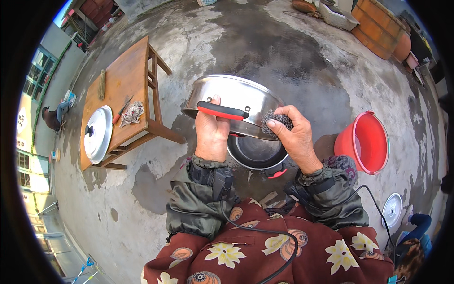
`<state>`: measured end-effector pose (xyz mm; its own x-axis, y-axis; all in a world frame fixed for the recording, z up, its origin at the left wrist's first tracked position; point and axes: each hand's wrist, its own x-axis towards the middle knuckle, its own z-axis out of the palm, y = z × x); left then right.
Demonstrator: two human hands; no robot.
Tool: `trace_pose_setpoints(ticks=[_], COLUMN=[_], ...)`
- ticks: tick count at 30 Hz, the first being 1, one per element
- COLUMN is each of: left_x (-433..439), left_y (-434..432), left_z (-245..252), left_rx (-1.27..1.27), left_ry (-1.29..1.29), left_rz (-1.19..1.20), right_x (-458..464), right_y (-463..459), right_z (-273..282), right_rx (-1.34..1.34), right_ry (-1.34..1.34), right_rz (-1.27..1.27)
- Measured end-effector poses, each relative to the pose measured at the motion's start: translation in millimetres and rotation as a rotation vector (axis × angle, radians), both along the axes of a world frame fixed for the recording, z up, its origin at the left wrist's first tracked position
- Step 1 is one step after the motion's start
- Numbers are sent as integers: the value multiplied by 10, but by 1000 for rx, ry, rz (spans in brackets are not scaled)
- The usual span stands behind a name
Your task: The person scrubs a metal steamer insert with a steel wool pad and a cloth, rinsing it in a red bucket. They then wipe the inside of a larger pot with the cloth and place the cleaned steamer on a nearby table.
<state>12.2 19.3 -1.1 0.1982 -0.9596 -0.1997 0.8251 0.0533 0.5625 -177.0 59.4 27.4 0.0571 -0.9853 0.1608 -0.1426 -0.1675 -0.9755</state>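
My left hand [211, 136] grips a stainless steel pot [244, 92] at its black and red side handle [222, 110], the thumb reaching up over the handle against the wall. The pot is held tilted in the air before me. Pinched in my right hand [297, 138] is a grey steel wool scourer [272, 122], which touches the pot's right side near its lower edge. On the wet ground below stands a second steel pot [257, 151] with a red and black handle [275, 173]. The held pot hides part of it.
To the right stands a red plastic bucket [372, 145]; a metal lid [392, 210] lies near it. A wooden table [124, 76] at left bears a lid [99, 135], a red-handled knife [122, 110], a crumpled rag [132, 114] and a straw brush [102, 85]. People are at the far left and lower right.
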Motion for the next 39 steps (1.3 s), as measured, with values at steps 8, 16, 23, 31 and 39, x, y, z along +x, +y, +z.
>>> trace_pose_setpoints(ticks=[8, 16, 23, 31, 39], left_x=[21, -59, -452, -661, -638], left_y=[-18, -131, -185, -210, -203], left_z=[-89, -39, 75, 107, 49], left_rx=[72, 64, -98, 9, -113], left_ry=[35, 14, -227, -668, -765], left_rz=[-46, 76, 225, 452, 378], right_x=[159, 136, 107, 340, 596], right_y=[-217, -278, -202, -390, -563], right_z=[-7, 21, 55, 304, 503], right_rx=[-167, -326, -688, -985, -1032], right_ry=[488, 240, 431, 769, 892], right_rz=[107, 117, -174, -302, -107])
